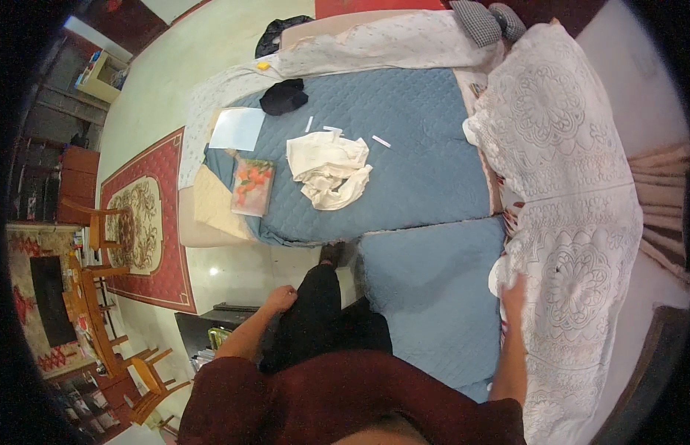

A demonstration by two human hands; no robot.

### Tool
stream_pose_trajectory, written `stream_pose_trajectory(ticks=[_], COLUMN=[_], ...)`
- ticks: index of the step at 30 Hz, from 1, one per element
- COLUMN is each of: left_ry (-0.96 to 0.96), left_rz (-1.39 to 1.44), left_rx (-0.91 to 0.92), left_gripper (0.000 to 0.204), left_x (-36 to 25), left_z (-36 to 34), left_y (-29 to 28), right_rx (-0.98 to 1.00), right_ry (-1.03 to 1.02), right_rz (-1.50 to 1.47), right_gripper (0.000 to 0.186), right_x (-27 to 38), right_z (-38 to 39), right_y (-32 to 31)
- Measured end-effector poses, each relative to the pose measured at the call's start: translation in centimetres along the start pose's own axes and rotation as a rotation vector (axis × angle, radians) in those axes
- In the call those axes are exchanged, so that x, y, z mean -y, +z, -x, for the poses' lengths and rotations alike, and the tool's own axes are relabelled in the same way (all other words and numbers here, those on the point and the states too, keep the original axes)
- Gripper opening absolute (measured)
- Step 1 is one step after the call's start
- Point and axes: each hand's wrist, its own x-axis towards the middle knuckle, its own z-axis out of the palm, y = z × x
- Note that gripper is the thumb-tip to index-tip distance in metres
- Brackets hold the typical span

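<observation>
My left hand [282,298] is closed in a loose fist beside my left thigh, with nothing visible in it. My right hand [514,293] reaches to the white lace cover [564,289] along the backrest; its fingers are blurred, so I cannot tell whether they touch the lace. Ahead of me, a crumpled white garment [330,167] lies on the blue quilted cover [419,185]. Several small white strips [381,142] are scattered beyond it. Left of the garment are a flat item with an orange flower picture [252,187] and a white sheet [236,129].
A black cloth item [284,96] and a small yellow object [263,66] lie toward the far side. Grey checked cushions [476,24] sit at the far right corner. On the left are a red patterned rug [143,219], wooden chairs [145,382] and a dark low box [211,319].
</observation>
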Motion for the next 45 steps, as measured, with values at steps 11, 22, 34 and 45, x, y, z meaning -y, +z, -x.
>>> stream_pose_trajectory(ticks=[11,22,34,45], left_ry=[0.334,0.365,0.667,0.333], left_rz=[0.044,-0.048,0.281,-0.027], left_rx=[-0.416,-0.465,0.772,-0.634], left_gripper=[0.071,0.068,0.058,0.064], left_x=[-7.7,-8.9,-13.9,-13.6], left_z=[-18.6,-33.0,-15.9,-44.6], left_y=[-9.5,-12.1,-17.1,-25.8], right_rx=[0.747,0.815,0.91,0.537], right_ry=[-0.578,-0.357,0.707,0.879], right_rz=[-0.278,-0.453,-1.618,-1.888], right_gripper=[0.044,0.04,0.041,0.041], right_x=[29.6,41.3,46.2,38.6], right_z=[6.8,5.6,3.0,4.7], right_y=[14.9,15.6,13.7,11.0])
